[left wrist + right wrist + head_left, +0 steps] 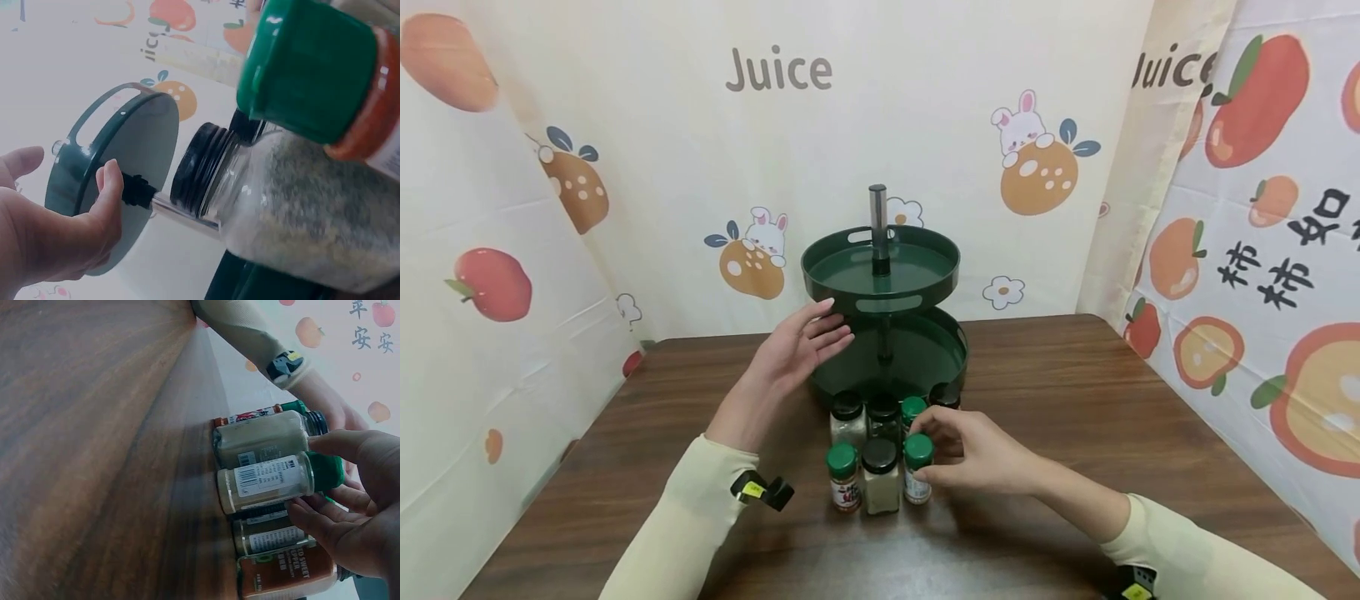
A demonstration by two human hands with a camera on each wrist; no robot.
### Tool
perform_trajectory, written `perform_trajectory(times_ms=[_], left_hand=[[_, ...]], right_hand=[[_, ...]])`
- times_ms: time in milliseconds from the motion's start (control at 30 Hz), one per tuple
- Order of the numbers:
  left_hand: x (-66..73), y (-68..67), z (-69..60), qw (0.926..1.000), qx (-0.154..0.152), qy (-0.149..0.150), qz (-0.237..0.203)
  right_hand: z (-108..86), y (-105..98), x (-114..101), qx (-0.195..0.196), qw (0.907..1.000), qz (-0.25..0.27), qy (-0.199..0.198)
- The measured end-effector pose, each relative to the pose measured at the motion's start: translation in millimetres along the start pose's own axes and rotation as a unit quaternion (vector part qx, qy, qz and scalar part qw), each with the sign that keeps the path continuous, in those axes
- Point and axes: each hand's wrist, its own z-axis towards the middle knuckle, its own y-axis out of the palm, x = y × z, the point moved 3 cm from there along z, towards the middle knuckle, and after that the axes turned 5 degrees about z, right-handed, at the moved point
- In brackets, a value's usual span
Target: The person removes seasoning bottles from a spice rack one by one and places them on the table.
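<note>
My right hand (981,454) has its thumb and fingers curled round the green-capped spice jar (265,481) at the right of the front row, near its cap. That jar stands upright on the table. My left hand (793,346) is at the left side of a dark green two-tier tray stand, fingers extended beside the upper tray (891,292); whether they touch it I cannot tell. Beside the right hand's jar stand a black-capped jar of pale powder (882,492) and another green-capped jar (844,492). In the left wrist view, a black-capped jar of flecked seasoning (306,212) looms close.
Behind the front row are more spice jars, including a black-capped one (848,429) and a red-brown sweet pepper jar (284,575). The lower tray (955,350) sits just beyond them. A metal post (877,225) rises from the stand on the brown wooden table (1060,383); printed curtains surround it.
</note>
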Motion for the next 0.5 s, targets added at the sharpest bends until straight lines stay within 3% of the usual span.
perform_trajectory(times_ms=[500], left_hand=[[-2.3, -29.8, -29.4, 0.9960, -0.008, -0.003, 0.089]], right_hand=[[-3.2, -12, -13, 0.023, 0.9997, -0.006, 0.006]])
